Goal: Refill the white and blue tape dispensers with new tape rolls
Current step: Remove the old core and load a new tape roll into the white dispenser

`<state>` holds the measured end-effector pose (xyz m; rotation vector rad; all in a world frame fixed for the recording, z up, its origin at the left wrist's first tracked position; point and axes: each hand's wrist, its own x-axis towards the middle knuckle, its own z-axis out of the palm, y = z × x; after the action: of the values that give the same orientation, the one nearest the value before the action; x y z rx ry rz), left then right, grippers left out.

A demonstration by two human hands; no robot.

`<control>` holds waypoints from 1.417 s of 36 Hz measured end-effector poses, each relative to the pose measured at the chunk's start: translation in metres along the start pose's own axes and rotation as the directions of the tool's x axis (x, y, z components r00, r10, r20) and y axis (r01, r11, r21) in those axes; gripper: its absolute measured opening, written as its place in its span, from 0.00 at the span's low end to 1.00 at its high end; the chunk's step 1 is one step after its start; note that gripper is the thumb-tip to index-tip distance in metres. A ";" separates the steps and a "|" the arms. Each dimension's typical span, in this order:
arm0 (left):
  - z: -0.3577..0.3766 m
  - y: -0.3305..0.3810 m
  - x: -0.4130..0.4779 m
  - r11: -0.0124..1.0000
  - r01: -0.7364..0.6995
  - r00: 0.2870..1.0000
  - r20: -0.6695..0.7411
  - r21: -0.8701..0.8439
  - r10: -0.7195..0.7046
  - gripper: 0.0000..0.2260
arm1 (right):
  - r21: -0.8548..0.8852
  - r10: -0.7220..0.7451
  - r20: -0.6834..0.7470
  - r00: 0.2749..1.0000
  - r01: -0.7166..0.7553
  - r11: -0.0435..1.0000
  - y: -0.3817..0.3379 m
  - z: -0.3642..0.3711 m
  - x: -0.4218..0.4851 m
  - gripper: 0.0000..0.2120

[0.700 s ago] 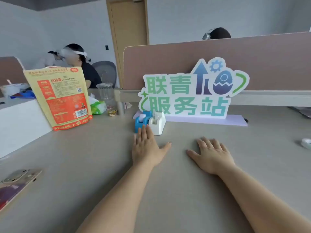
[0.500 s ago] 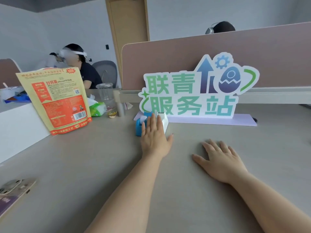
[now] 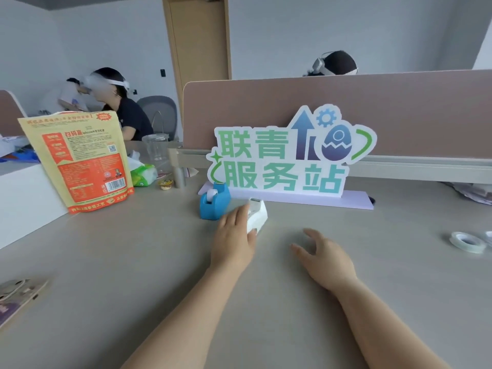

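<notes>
Pale grey walls (image 3: pixel 346 27) and a closed wooden door (image 3: pixel 198 41) are filling the upper frame, while a mauve desk partition (image 3: pixel 399 102) is running across the right and a grey office chair (image 3: pixel 159 113) is sitting at centre left.

My left hand (image 3: pixel 234 241) is at mid-frame, forearm stretched out from the bottom edge, fingers closed round something. My right hand (image 3: pixel 323 258) sits just right of centre, fingers loosely curled and spread, holding nothing.

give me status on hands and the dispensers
Left hand gripping white dispenser, fingers wrapped on it. Right hand empty, fingers spread just above the desk. Blue dispenser untouched beside it. New tape rolls far right, path clear.
</notes>
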<state>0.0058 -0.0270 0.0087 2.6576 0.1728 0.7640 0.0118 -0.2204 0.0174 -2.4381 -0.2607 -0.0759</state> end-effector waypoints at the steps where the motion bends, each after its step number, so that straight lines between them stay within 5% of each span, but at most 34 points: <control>1: -0.005 0.004 -0.011 0.999 -0.019 1.000 0.018 -0.035 0.020 0.25 | 0.083 0.014 0.003 1.000 -0.014 0.996 0.000 -0.004 -0.006 0.26; 9: -0.040 0.034 -0.092 0.940 -0.137 0.975 0.123 -0.314 0.183 0.24 | 0.243 -0.088 0.146 0.985 0.051 0.969 0.022 -0.038 -0.084 0.38; 19: -0.043 0.068 -0.126 0.801 -0.085 0.919 0.265 -0.592 0.293 0.23 | 0.329 -0.148 0.099 0.984 0.108 0.938 0.046 -0.057 -0.123 0.37; 30: -0.001 0.081 -0.071 0.748 -0.134 0.886 0.260 -0.650 0.384 0.25 | 0.322 -0.113 -0.030 0.993 0.116 0.939 0.063 -0.058 -0.063 0.33; 38: 0.002 0.091 -0.064 0.637 0.049 0.970 0.188 -0.769 0.152 0.09 | 0.363 -0.107 0.007 0.994 0.097 0.927 0.075 -0.060 -0.047 0.29; 51: -0.015 0.102 -0.066 0.546 0.201 0.978 0.200 -0.813 -0.061 0.05 | 0.402 -0.106 0.014 0.994 0.092 0.911 0.069 -0.059 -0.055 0.29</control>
<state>-0.0563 -0.1306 0.0270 1.7286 -0.0392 0.4181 -0.0273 -0.3191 0.0136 -2.0175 -0.3769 -0.0199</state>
